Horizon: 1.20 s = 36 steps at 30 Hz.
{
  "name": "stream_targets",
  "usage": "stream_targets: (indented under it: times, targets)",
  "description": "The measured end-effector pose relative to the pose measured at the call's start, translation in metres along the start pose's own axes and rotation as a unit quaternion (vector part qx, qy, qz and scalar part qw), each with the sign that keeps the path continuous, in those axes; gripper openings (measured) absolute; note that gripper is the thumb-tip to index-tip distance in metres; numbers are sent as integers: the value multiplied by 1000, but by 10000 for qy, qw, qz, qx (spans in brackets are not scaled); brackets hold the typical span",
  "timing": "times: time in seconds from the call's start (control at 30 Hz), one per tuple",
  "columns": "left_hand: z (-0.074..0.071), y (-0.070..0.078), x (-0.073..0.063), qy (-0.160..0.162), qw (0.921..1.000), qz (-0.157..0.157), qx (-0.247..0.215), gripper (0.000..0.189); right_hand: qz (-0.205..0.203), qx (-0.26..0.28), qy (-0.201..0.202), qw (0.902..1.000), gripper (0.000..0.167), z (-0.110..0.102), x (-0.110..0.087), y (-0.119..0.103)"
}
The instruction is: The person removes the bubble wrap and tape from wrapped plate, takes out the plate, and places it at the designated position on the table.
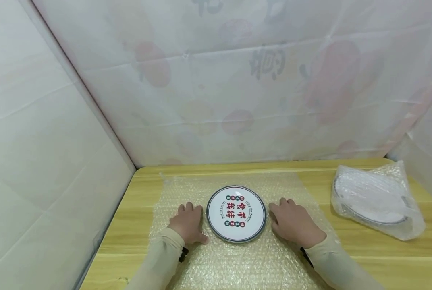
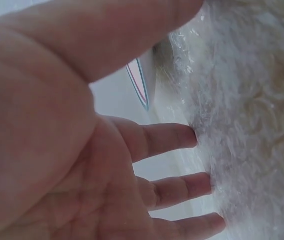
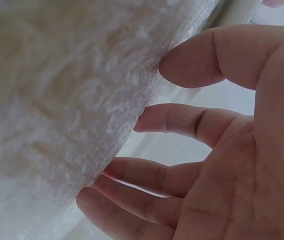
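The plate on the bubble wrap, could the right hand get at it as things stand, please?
Probably yes: the right hand is close beside the plate, with nothing visible standing between them.

Wrapped plate [image 1: 372, 197] seen at right, laid on wood-grain table [image 1: 121, 233]. Table enclosed by pale left sheet [image 1: 38, 161], right sheet [image 1: 431, 157] and back sheet [image 1: 208, 96], the last marked with faint reddish spots, grey characters.

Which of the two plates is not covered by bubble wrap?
The printed plate between the left hand and right hand: it lies bare on the bubble-wrap sheet, while the other plate, at far right, is wrapped.
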<state>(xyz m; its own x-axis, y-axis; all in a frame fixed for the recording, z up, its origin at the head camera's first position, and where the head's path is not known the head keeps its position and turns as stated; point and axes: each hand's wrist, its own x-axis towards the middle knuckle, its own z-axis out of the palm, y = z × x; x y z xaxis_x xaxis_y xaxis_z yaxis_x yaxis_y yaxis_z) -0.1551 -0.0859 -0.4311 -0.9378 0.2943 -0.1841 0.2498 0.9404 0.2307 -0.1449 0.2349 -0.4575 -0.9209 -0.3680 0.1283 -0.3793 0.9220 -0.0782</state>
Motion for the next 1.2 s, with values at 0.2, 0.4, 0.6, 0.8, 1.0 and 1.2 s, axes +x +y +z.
stream_targets:
  times: [0.2,0.4,0.6,0.8,1.0,1.2]
  targets:
    - [1,0,1,-60,10000,39,45,83,-29,53,-54,10000,15,1,1,3]
    - [3,5,8,-106,9999,64,21,84,9,134,-79,9999,4,-1,3,10]
    - [5,6,14,-96,9999,56,52,84,358,1432,-268,9887,12,3,16,12]
    - [7,3,16,-79,10000,-16,-5,86,1144,3758,-629,9175,13,13,28,11]
    - [8,1,20,-2,9999,-14,-109,91,965,4861,-639,8662,27,15,34,-4]
    - [6,0,25,36,9999,18,-124,90,1275,5421,-687,8278,30,9,35,-11]
